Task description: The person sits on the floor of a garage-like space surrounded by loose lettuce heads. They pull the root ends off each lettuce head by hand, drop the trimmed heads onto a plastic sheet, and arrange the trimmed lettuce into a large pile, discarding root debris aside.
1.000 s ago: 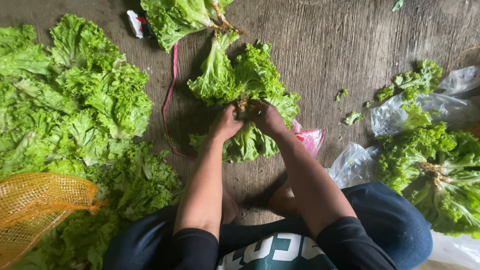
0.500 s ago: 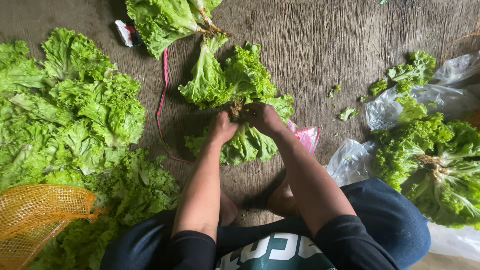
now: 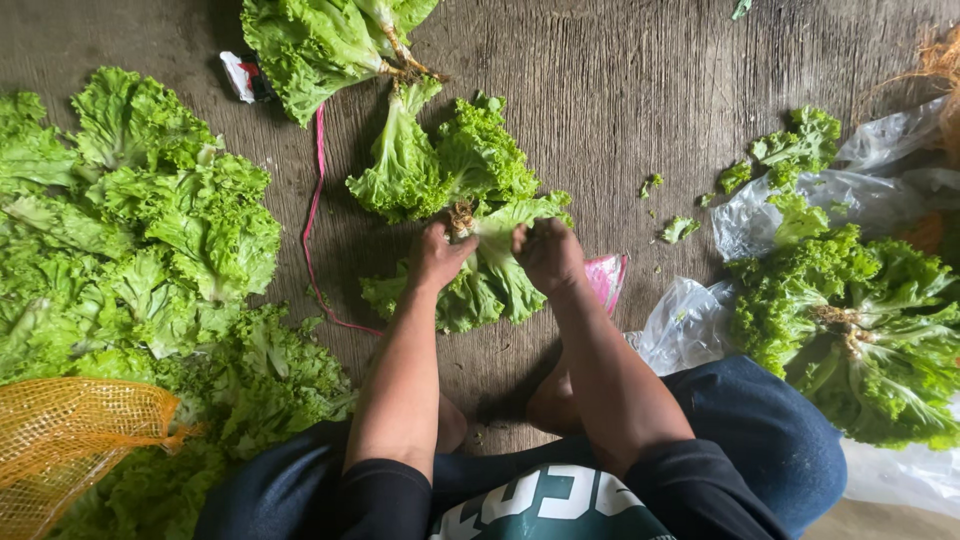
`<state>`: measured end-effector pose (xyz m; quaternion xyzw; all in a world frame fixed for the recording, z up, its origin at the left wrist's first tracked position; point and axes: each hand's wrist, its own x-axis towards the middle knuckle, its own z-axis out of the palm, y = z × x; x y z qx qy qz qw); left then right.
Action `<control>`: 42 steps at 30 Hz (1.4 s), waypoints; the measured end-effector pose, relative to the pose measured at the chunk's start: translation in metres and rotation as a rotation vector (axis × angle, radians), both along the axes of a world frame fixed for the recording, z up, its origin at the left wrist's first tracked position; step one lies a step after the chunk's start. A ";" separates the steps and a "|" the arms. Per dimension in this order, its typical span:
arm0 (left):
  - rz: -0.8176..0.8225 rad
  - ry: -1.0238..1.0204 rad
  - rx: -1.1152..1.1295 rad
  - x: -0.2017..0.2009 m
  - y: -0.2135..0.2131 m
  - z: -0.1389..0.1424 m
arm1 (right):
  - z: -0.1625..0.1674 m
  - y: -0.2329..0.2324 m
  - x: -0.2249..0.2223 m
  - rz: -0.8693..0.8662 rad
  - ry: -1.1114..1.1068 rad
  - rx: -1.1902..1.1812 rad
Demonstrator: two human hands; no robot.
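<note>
Far to the left of the hands, a yellow mesh bag [image 3: 70, 440] lies at the edge of a broad heap of lettuce [image 3: 140, 260] spread over the wooden floor [image 3: 620, 90]. A pink string [image 3: 312, 215] trails across the boards between that heap and the hands. The left hand [image 3: 440, 255] is curled shut around the root end of a lettuce bunch [image 3: 455, 180], whose leaves fan out beyond and beneath both hands. Just beside it, the right hand [image 3: 548, 255] is closed too, fingers gripping the leaves of the same bunch near the stem. Beyond the hands lies another lettuce head [image 3: 320, 45]. A pink wrapper [image 3: 606, 280] peeks out just right of the right hand. Farther right, clear plastic bags [image 3: 700, 320] hold more lettuce [image 3: 860, 320].
</note>
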<state>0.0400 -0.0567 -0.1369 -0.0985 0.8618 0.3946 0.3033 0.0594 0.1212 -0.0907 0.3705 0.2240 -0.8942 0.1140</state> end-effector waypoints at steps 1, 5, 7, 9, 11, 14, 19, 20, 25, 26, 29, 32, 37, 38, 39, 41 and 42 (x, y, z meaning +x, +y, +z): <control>-0.002 -0.046 -0.012 0.000 0.000 0.000 | -0.001 -0.001 0.000 -0.090 -0.044 -0.056; -0.011 0.005 0.032 0.003 0.002 -0.001 | 0.005 -0.008 -0.006 0.026 0.231 -0.129; -0.002 0.050 0.060 0.006 0.003 -0.002 | 0.010 -0.011 -0.009 0.233 0.191 0.045; -0.013 0.110 0.054 0.009 0.006 -0.003 | 0.013 -0.011 -0.014 0.456 0.172 0.235; -0.051 0.179 0.015 0.012 0.009 -0.003 | 0.011 -0.009 -0.021 0.688 0.168 0.439; -0.061 0.346 0.036 0.014 0.014 -0.001 | 0.005 -0.007 -0.032 1.008 0.658 0.826; -0.095 0.667 0.177 0.013 0.013 0.003 | 0.006 -0.017 -0.046 1.329 0.440 0.930; -0.084 0.649 0.180 0.012 0.012 0.003 | 0.008 -0.021 -0.046 1.380 0.364 0.908; 0.016 0.342 0.180 0.011 0.010 -0.002 | 0.016 -0.029 -0.045 1.299 0.249 0.833; 0.065 0.231 0.208 0.011 0.010 -0.005 | 0.013 -0.028 -0.045 1.286 0.222 0.838; -0.014 0.286 0.111 0.013 0.015 -0.011 | 0.004 -0.020 -0.047 1.349 0.290 0.873; 0.039 0.385 0.286 0.018 0.019 -0.006 | 0.004 -0.024 -0.041 1.249 0.210 0.801; -0.081 0.549 0.292 0.025 0.036 0.000 | 0.044 -0.011 0.002 0.932 0.224 1.122; -0.094 0.548 0.278 0.025 0.040 0.001 | 0.053 -0.011 0.014 0.856 0.227 1.208; -0.105 0.553 0.275 0.019 0.045 0.001 | 0.062 -0.004 0.022 0.745 0.335 1.286; -0.128 0.550 0.249 0.012 0.056 0.000 | 0.071 0.005 0.036 0.703 0.306 1.406; -0.138 0.545 0.235 0.007 0.058 0.000 | 0.073 0.009 0.040 0.700 0.302 1.448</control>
